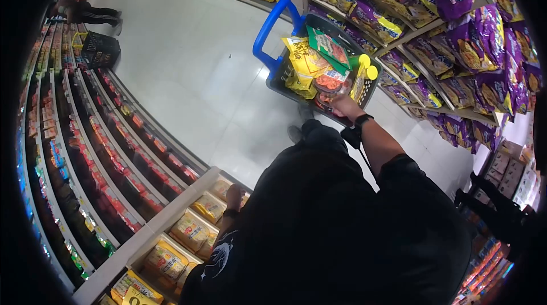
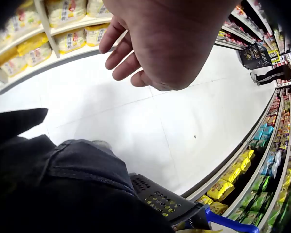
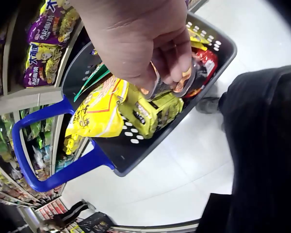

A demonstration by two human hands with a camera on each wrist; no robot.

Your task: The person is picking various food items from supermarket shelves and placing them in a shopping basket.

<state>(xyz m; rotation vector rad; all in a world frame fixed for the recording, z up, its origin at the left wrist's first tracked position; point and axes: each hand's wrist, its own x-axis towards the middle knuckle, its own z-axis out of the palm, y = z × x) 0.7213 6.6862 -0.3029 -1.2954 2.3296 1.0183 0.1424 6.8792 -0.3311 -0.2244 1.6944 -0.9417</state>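
L hand (image 2: 155, 48) is hanging above the pale floor (image 2: 121, 109), fingers (image 2: 128, 67) loosely bent. Dark trouser leg (image 2: 89, 167) is filling lower L; beside it a blk basket (image 2: 167, 201) w/ blue handle (image 2: 231, 224) is showing. White-yellow packs (image 2: 70, 40) are sitting on shelf (image 2: 82, 25) beyond fingers; yellow bags (image 2: 220, 190) are lying lower R. Person (image 2: 275, 74) in striped trousers is standing nr 2nd basket (image 2: 255, 56), upper R.

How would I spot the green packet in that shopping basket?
Find the dark plastic basket with the blue plastic handle. Inside, beside the yellow plastic bag, sits a flat green packet, nearer the shelved purple bags. Its deep green sets it apart from its yellow neighbour.
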